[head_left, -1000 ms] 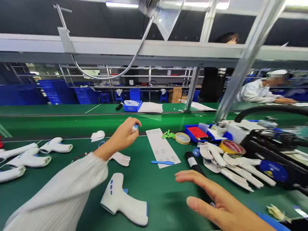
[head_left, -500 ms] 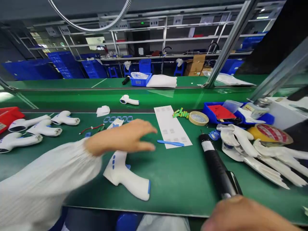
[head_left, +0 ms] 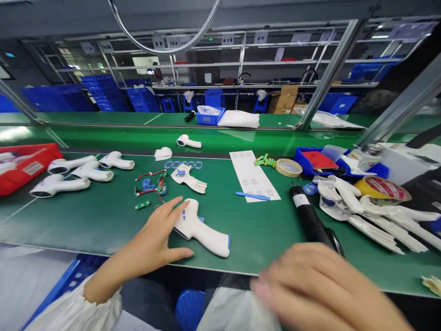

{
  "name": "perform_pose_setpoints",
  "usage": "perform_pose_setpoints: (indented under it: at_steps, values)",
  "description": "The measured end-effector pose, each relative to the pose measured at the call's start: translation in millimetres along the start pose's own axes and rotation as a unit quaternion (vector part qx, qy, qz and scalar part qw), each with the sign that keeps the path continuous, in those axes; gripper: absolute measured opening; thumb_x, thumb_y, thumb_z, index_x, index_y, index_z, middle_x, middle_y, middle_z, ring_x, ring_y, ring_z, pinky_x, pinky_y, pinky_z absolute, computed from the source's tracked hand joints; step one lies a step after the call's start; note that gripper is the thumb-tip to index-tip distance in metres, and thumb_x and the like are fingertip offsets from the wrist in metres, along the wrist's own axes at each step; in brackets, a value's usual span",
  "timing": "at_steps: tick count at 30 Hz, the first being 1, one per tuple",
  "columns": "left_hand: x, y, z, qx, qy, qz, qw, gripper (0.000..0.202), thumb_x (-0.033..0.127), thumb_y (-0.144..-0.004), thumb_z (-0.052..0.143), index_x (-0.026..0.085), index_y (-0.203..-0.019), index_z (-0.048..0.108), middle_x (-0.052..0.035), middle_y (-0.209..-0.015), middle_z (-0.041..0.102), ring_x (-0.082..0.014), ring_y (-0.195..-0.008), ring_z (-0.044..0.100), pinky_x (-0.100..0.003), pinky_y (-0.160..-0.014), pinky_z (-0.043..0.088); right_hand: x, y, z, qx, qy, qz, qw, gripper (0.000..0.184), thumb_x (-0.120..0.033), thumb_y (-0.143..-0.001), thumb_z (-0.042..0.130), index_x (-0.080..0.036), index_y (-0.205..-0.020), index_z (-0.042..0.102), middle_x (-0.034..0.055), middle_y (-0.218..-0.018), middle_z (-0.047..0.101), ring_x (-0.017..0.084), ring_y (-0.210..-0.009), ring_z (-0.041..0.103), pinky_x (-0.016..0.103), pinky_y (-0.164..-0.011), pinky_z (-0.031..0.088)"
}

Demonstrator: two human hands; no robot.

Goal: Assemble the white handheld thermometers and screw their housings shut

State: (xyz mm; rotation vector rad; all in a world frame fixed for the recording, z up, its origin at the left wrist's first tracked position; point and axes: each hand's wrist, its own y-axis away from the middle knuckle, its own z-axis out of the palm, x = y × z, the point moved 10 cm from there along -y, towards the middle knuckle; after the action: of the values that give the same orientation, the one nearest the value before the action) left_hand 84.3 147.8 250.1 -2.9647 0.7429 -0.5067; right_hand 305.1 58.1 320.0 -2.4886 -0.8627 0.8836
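A white infrared thermometer (head_left: 203, 232) with blue buttons and a blue end cap lies on the green bench. My left hand (head_left: 161, 234) is open around its head, fingers over the top and thumb apart below. Whether the fingertips touch the shell I cannot tell. My right hand (head_left: 310, 285) is blurred at the front edge, just nearer than a black electric screwdriver (head_left: 306, 214) lying on the bench; its fingertips are smeared. Beyond the thermometer lies an open white half-shell (head_left: 189, 178). Small circuit boards with red wires (head_left: 160, 184) lie to its left.
Several thermometers (head_left: 93, 170) lie at left beside a red bin (head_left: 31, 168). A blue spudger (head_left: 252, 196) rests on a white sheet (head_left: 254, 177), near green batteries (head_left: 264, 160) and a tape roll (head_left: 288, 167). White shell pieces (head_left: 372, 216) are piled at right, before blue bins (head_left: 301, 161).
My left hand has drawn back from above the half-shell to the thermometer's head. My right hand has come off the screwdriver's near end and moved left. The view has shifted.
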Motion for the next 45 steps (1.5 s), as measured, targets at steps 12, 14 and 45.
perform_pose_setpoints:
  at_steps: [12,14,45]
  values:
    - [-20.7,11.4,15.0,0.08,0.254,-0.084,0.96,0.077,0.039,-0.078,0.063,0.027,-0.14,0.02,-0.0069,-0.145,0.031,-0.025,-0.131,0.033,-0.042,-0.11,0.027,42.2,-15.4,122.1,-0.014,-0.08,0.151,0.985,0.039,-0.041,-0.092,0.038,-0.02,-0.123,0.049,0.0113,-0.111,0.055,0.026,-0.101,0.051,0.044,-0.087,0.046]
    - [-26.2,17.1,12.2,0.102,0.313,-0.112,0.937,0.079,0.04,-0.077,0.064,0.029,-0.14,0.018,-0.0073,-0.146,0.029,-0.0254,-0.128,0.037,-0.042,-0.108,0.029,57.7,-12.4,121.9,-0.007,-0.2,0.239,0.95,0.042,-0.05,-0.09,0.038,-0.021,-0.118,0.053,0.0084,-0.106,0.057,0.024,-0.099,0.051,0.038,-0.088,0.045]
    - [46.5,6.0,-8.0,0.221,0.509,-0.014,0.832,0.085,0.048,-0.069,0.072,0.04,-0.136,0.02,-0.0023,-0.142,0.022,-0.0283,-0.13,0.025,-0.047,-0.111,0.019,69.0,9.6,139.5,0.084,-0.68,0.317,0.655,0.035,-0.048,-0.076,0.066,-0.026,-0.103,0.067,0.0062,-0.095,0.067,0.019,-0.083,0.059,0.029,-0.076,0.05]
